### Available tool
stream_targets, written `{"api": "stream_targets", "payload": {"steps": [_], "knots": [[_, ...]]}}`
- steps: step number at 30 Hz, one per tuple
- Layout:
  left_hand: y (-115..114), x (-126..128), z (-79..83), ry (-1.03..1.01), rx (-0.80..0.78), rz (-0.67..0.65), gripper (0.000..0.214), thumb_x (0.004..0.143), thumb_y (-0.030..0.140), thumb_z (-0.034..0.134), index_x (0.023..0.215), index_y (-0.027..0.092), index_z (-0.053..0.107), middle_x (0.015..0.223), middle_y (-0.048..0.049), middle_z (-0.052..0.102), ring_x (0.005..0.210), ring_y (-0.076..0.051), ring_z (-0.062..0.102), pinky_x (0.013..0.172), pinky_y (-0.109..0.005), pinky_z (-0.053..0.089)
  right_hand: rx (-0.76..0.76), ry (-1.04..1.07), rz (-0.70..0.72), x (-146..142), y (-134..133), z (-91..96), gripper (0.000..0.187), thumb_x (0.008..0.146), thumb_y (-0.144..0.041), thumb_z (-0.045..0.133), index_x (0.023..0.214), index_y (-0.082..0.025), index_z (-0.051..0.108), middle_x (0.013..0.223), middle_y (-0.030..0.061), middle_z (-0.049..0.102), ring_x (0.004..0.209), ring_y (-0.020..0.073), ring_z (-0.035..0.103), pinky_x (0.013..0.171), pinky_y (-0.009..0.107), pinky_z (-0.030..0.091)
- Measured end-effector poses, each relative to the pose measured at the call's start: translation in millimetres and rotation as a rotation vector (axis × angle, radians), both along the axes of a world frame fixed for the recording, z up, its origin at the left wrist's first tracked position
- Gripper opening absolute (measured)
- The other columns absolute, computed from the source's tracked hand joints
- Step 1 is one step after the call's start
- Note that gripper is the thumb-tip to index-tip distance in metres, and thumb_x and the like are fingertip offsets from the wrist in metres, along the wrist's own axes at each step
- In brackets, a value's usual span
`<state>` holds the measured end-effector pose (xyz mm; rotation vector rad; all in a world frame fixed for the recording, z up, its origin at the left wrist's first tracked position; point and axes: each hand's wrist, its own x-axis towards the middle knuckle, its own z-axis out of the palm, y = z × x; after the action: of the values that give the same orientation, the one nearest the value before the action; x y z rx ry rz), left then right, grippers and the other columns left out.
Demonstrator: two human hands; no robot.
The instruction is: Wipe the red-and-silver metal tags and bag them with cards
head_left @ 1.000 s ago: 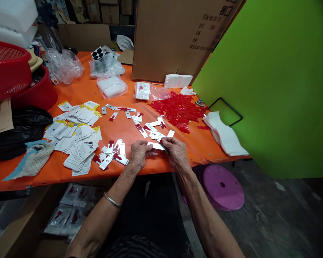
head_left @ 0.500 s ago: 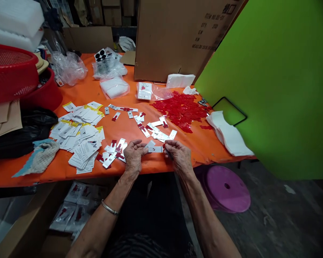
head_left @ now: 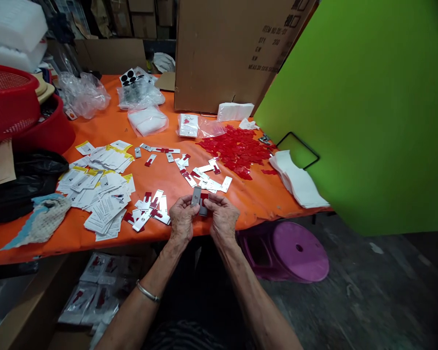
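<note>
My left hand (head_left: 182,218) pinches a silvery metal strip (head_left: 196,195) with a small hole, held nearly upright. Close beside it, my right hand (head_left: 224,216) grips a strip with a red plastic piece (head_left: 203,200) on it; fingers partly cover both. The two hands almost meet above the front edge of the orange table (head_left: 146,172). To the left lies a pile of metal strips with red pieces (head_left: 151,211). Beyond my hands, more metal strips (head_left: 211,183) lie scattered. A heap of loose red pieces (head_left: 237,150) spreads farther back.
Several printed cards (head_left: 107,187) pile up on the left beside a cloth (head_left: 44,216). Behind stands a big cardboard box (head_left: 219,53); a green panel (head_left: 350,121) borders the right. A purple stool (head_left: 301,253) is below the table, and bagged sets (head_left: 91,291) sit in a carton.
My right hand has moved left, close to my left hand. The metal strip in my left hand now points up, and a red piece shows between my hands. The view has shifted slightly.
</note>
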<state>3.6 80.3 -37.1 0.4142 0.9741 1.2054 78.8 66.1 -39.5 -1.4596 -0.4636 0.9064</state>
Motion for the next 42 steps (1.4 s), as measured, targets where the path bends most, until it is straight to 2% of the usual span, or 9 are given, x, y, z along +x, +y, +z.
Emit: {"api": "stream_targets", "payload": {"steps": [4, 7, 9, 13, 17, 21, 27, 33, 42], "knots": [[10, 1, -1.5, 0.044, -0.073, -0.053, 0.03, 0.041, 0.006, 0.074, 0.067, 0.012, 0.06, 0.052, 0.0032, 0.06, 0.046, -0.009, 0.054, 0.046, -0.021, 0.041, -0.053, -0.249, 0.21, 29, 11, 7.8, 0.012, 0.06, -0.03, 0.068, 0.066, -0.02, 0.065, 0.067, 0.002, 0.064, 0.071, 0.0215, 0.058, 0.069, 0.035, 0.048], [16, -2, -1.9, 0.016, -0.09, -0.058, 0.029, 0.043, 0.003, 0.072, 0.068, 0.012, 0.059, 0.058, 0.0006, 0.063, 0.051, -0.012, 0.059, 0.052, -0.024, 0.046, -0.074, -0.833, 0.273, 61, 26, 9.4, 0.013, 0.071, -0.026, 0.061, 0.079, -0.019, 0.067, 0.089, 0.0079, 0.064, 0.094, 0.0265, 0.052, 0.087, 0.041, 0.039], [18, -5, -1.7, 0.002, -0.094, -0.048, 0.028, 0.046, 0.001, 0.07, 0.07, 0.012, 0.059, 0.062, -0.001, 0.064, 0.054, -0.012, 0.06, 0.057, -0.026, 0.049, -0.139, -1.187, 0.364, 79, 36, 4.3, 0.017, 0.074, -0.023, 0.057, 0.088, -0.018, 0.066, 0.096, 0.0106, 0.062, 0.098, 0.028, 0.047, 0.087, 0.043, 0.037], [18, -10, -2.0, -0.014, -0.094, -0.013, 0.027, 0.049, -0.001, 0.067, 0.071, 0.012, 0.059, 0.063, -0.0007, 0.063, 0.056, -0.012, 0.06, 0.065, -0.03, 0.051, -0.223, -1.359, 0.522, 96, 50, -7.5, 0.009, 0.075, -0.025, 0.057, 0.078, -0.019, 0.064, 0.086, 0.0084, 0.061, 0.088, 0.0255, 0.048, 0.077, 0.038, 0.038], [19, -12, -2.4, -0.032, -0.097, 0.013, 0.026, 0.049, -0.003, 0.062, 0.071, 0.012, 0.059, 0.063, 0.0001, 0.063, 0.058, -0.012, 0.06, 0.07, -0.032, 0.051, -0.243, -1.281, 0.522, 96, 54, 0.2, 0.007, 0.069, -0.024, 0.062, 0.068, -0.018, 0.059, 0.075, 0.0044, 0.061, 0.076, 0.0205, 0.05, 0.066, 0.031, 0.035], [21, -11, -0.8, -0.048, -0.102, 0.037, 0.024, 0.049, -0.003, 0.058, 0.068, 0.013, 0.058, 0.061, 0.0012, 0.062, 0.057, -0.011, 0.059, 0.07, -0.032, 0.052, -0.239, -1.013, 0.485, 88, 48, 9.4, 0.018, 0.068, -0.032, 0.061, 0.058, -0.019, 0.054, 0.056, -0.0019, 0.054, 0.056, 0.0133, 0.047, 0.055, 0.026, 0.031], [22, -9, 1.2, -0.044, -0.122, 0.028, 0.024, 0.048, -0.002, 0.059, 0.066, 0.012, 0.059, 0.061, -0.0001, 0.063, 0.056, -0.012, 0.059, 0.065, -0.029, 0.051, -0.205, -0.781, 0.278, 75, 34, -6.5, 0.02, 0.061, -0.03, 0.063, 0.052, -0.019, 0.05, 0.049, -0.0042, 0.05, 0.049, 0.0107, 0.044, 0.047, 0.023, 0.03], [22, -9, 3.6, -0.051, -0.13, 0.06, 0.023, 0.047, -0.003, 0.058, 0.065, 0.011, 0.059, 0.059, 0.0011, 0.062, 0.054, -0.01, 0.058, 0.066, -0.028, 0.051, -0.098, -0.089, 0.207, 65, 24, 4.9, 0.018, 0.059, -0.029, 0.064, 0.062, -0.02, 0.048, 0.038, -0.0091, 0.041, 0.032, 0.0065, 0.033, 0.031, 0.019, 0.026], [10, -7, 10.9, -0.11, -0.123, 0.026, 0.027, 0.048, -0.005, 0.058, 0.07, 0.01, 0.059, 0.062, -0.0017, 0.065, 0.059, -0.014, 0.062, 0.069, -0.031, 0.052, 0.017, 0.065, 0.132, 32, -2, 17.3, 0.024, 0.06, -0.034, 0.067, 0.067, -0.019, 0.049, 0.04, -0.0106, 0.042, 0.03, 0.0047, 0.03, 0.025, 0.018, 0.027]]}}
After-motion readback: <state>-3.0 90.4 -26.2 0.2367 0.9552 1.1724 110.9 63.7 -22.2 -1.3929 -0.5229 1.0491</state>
